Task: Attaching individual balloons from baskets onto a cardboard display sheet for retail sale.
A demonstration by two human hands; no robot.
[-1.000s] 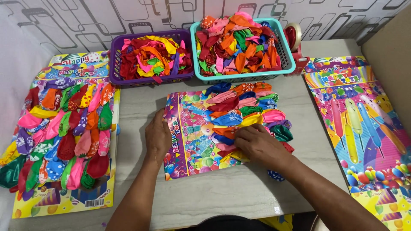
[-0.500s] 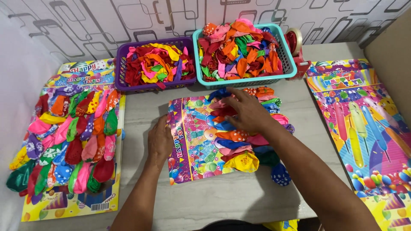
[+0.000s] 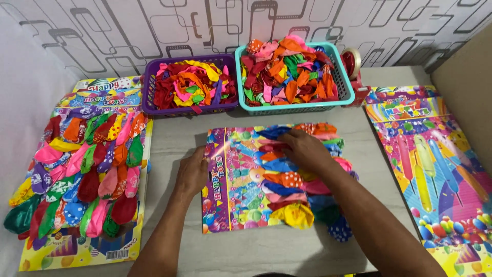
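Head view is looking down on a grey table (image 3: 287, 251) where a printed card sheet (image 3: 233, 179) is lying in the middle, its right half covered by rows of uninflated balloons (image 3: 287, 197). The left hand (image 3: 191, 173) is lying flat and open, fingers spread loosely, pressing on the sheet's left edge and gripping nothing. The right hand (image 3: 303, 149) is resting on the upper balloons, fingers curled down and pinching at a blue balloon (image 3: 274, 149) near the top of the sheet; how firmly it is gripping cannot be told, since the fingertips are partly hidden among the balloons.

Behind the sheet, a purple basket (image 3: 148, 97) and a teal basket (image 3: 343, 84) are standing side by side, touching, both heaped with loose balloons. A red tape dispenser (image 3: 353, 66) is sitting just right of the teal basket. To the left, a finished card full of balloons (image 3: 82, 169) is lying flat; to the right, a bare printed card (image 3: 435, 169) is lying well apart from the hands.
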